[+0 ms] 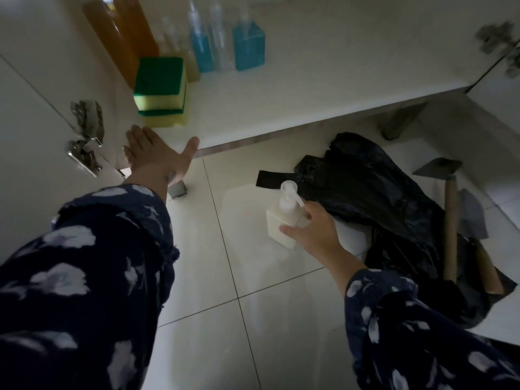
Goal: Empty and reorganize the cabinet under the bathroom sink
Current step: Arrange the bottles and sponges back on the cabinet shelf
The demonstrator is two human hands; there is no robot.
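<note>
The open cabinet floor [295, 88] holds two orange bottles [123, 32], clear and blue bottles [247, 46] at the back, and a stack of green-and-yellow sponges [160, 91] near the front left. My left hand [157, 156] is stretched out flat with straight fingers just below the sponges, at the cabinet's front edge, holding nothing. On the floor tiles stands a white square pump bottle [281, 220]. My right hand [312, 229] wraps its thumb and fingers around that bottle's side, below the pump head.
The cabinet door [33, 122] stands open at the left, with metal hinges [85, 136]. A crumpled black plastic bag [380, 198] lies on the floor at the right, beside wooden-handled tools [450, 220]. Metal cabinet legs [399, 122] stand under the shelf. Glossy floor tiles [253, 319] fill the foreground.
</note>
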